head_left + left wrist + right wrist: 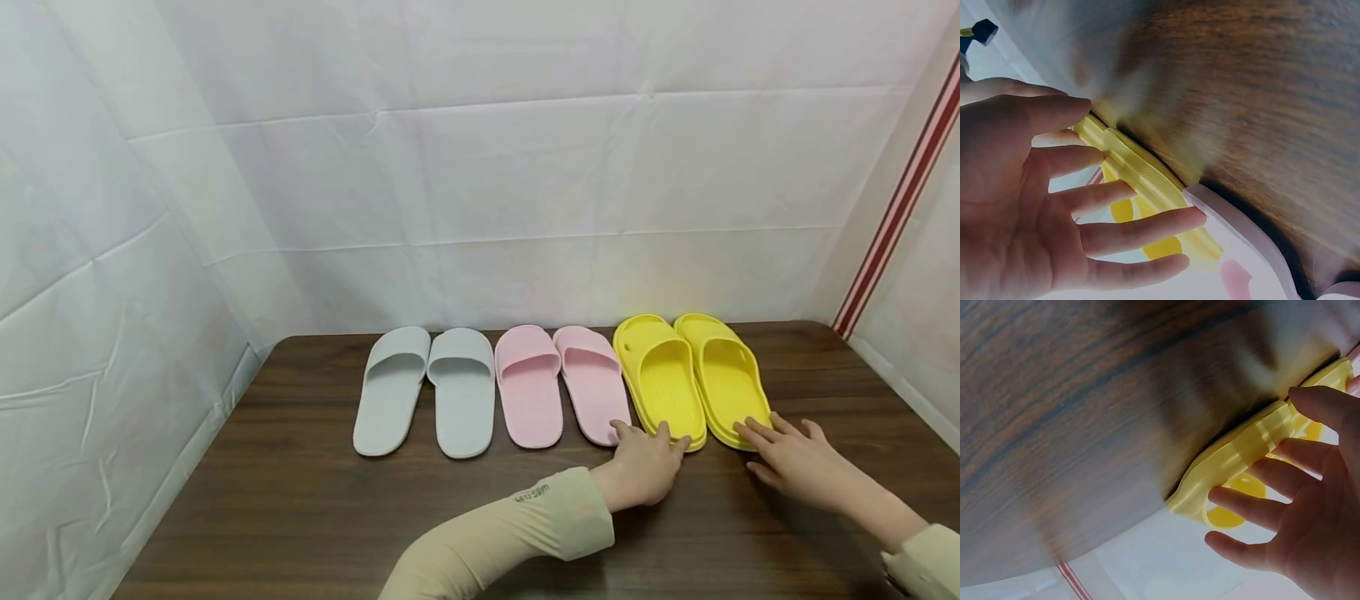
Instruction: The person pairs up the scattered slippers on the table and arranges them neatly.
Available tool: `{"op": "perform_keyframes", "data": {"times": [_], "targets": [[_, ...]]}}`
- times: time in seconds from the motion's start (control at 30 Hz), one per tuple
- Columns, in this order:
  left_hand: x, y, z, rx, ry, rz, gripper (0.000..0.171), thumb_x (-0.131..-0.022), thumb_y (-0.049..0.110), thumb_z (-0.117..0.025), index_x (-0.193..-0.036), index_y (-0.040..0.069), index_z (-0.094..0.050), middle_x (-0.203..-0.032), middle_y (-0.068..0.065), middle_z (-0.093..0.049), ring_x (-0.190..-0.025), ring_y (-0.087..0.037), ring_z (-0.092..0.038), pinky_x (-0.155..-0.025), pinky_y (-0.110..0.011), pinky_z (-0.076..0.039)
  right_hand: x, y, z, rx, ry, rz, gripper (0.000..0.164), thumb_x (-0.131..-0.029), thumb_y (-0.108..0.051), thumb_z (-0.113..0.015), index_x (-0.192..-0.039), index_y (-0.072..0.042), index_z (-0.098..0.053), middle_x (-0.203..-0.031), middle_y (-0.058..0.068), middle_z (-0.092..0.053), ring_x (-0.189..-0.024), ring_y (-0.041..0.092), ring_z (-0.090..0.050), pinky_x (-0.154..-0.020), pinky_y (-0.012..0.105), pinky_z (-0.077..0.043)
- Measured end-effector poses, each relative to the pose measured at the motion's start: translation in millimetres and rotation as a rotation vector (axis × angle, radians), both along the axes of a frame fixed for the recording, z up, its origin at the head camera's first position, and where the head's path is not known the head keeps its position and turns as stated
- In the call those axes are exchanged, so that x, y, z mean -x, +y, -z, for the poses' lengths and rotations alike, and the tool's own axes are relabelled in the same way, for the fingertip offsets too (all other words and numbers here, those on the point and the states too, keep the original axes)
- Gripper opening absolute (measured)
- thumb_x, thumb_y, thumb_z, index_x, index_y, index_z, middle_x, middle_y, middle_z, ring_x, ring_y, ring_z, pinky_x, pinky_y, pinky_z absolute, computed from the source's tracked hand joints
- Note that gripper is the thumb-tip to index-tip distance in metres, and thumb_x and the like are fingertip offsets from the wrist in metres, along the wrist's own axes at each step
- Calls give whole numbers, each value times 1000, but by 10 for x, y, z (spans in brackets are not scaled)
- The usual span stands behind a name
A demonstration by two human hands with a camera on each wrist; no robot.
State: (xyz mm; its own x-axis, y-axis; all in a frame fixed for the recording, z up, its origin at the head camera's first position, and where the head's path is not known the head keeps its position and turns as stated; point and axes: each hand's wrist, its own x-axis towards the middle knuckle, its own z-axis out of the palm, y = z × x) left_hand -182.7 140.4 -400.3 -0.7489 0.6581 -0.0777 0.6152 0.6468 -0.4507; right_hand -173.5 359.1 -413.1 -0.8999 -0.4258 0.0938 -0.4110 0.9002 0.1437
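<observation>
Two yellow slippers lie side by side at the right of the row in the head view, the left one (671, 392) slightly overlapping the right one (729, 387). My left hand (645, 465) is at the heel of the left yellow slipper, fingers spread, one fingertip near the heel of a pink slipper (597, 396). At the heel of the right yellow slipper is my right hand (801, 463), its fingers extended and fingertips right at the edge. Both wrist views show loosely spread fingers along the yellow heel edges (1147, 175) (1235, 456), with neither hand gripping.
Left of the yellow pair are another pink slipper (532, 408) and two light grey slippers, one (386, 412) angled and one (465, 412) straighter. All toes point to the back edge of the dark wooden table (300, 500). White cloth (510, 175) hangs behind it.
</observation>
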Motion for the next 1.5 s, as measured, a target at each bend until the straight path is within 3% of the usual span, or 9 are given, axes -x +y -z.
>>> {"op": "perform_keyframes", "data": {"times": [0.3,0.7,1.07,1.33,1.5], "targets": [[16,-26,14,-4,45,24,41,-93,42,-36,-133,43,-33,-120,12,-48,-84,-20,-61,-75,-42,-46,5,-4,1,-12,-10,5,54,-75,-30,-67,-121,-5,-54,-116,20,-59,-109,45,-48,-79,68,-32],[-3,-95,16,-39,15,27,43,-91,44,-40,-133,40,-35,-122,10,-49,-84,-21,-61,-75,-44,-46,-24,-11,37,12,-35,38,53,-75,-31,-67,-122,-8,-54,-117,19,-58,-108,44,-47,-78,67,-32],[19,-151,5,-46,-54,-2,48,-90,47,-41,-135,43,-28,-137,11,-38,-91,-20,-61,-76,-43,-47,-14,-34,42,28,-44,44,53,-75,-31,-67,-120,-7,-55,-118,20,-57,-108,47,-46,-77,65,-33],[41,-223,5,-149,-185,-13,48,-89,44,-45,-135,42,-31,-140,6,-35,-106,-27,-56,-83,-46,-44,-7,-53,26,63,-89,68,51,-78,-31,-64,-121,-7,-53,-119,21,-56,-109,50,-44,-77,65,-32],[57,-293,0,-177,-226,-27,47,-89,44,-46,-134,42,-32,-139,5,-35,-107,-27,-54,-85,-46,-41,1,-73,16,88,-123,80,52,-79,-33,-63,-123,-8,-52,-121,21,-55,-109,53,-42,-77,66,-31]]}}
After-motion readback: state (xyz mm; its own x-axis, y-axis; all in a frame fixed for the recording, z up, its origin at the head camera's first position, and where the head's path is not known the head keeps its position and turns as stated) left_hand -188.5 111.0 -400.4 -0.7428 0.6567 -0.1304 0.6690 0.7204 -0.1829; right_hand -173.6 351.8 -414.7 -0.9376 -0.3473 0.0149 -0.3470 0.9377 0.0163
